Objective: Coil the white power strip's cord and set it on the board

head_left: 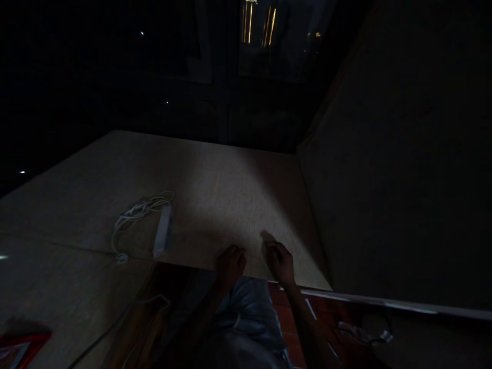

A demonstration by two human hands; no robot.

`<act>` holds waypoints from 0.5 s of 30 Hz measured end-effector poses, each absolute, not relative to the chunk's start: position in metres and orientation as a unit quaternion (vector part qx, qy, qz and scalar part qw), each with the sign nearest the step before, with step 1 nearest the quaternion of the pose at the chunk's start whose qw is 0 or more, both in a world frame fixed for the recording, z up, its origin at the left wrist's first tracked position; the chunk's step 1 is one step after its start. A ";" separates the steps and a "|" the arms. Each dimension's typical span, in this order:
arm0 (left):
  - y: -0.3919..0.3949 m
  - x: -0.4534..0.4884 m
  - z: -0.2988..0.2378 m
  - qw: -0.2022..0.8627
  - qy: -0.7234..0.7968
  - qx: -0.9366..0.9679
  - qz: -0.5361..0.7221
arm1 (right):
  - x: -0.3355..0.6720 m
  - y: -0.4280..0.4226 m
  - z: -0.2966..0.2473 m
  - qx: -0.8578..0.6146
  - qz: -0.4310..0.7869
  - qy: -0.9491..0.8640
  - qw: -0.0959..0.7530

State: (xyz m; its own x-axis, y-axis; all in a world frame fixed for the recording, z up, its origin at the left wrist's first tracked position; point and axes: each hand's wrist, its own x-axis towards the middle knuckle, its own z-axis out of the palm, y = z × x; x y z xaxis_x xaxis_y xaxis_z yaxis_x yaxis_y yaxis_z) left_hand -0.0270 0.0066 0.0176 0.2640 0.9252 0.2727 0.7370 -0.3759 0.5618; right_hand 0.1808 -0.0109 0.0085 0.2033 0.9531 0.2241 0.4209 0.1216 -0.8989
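Observation:
In dim light, my left hand rests at the near edge of the pale tabletop, its fingers curled in. A short way to its right, my right hand is also on the tabletop with the fingers bent into a loose fist. I see no object in either hand, though shadow blurs the fingertips. The two hands are apart. To the left of my left hand lies a white power strip, with its coiled white cable beside it and the plug near a seam.
A panel stands along the tabletop's right side. Dark window glass with light reflections is behind. At lower left are a red packet and a dark cable. Blurred items lie below the edge at right.

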 end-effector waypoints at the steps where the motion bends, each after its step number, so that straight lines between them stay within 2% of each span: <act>1: 0.007 -0.028 0.018 0.172 0.532 0.776 0.291 | 0.181 -0.011 0.010 -0.604 0.282 -0.564 0.488; 7: 0.001 -0.037 0.026 0.311 0.500 0.736 0.333 | 0.184 -0.020 0.037 -0.591 0.348 -0.471 0.555; 11: -0.025 -0.063 0.071 0.432 0.495 0.682 0.321 | 0.199 -0.030 0.092 -0.595 0.335 -0.411 0.604; 13: -0.050 -0.086 0.104 0.446 0.487 0.692 0.292 | 0.210 -0.037 0.132 -0.596 0.298 -0.384 0.639; 15: -0.081 -0.116 0.135 0.390 0.496 0.734 0.251 | 0.220 -0.051 0.178 -0.584 0.243 -0.365 0.683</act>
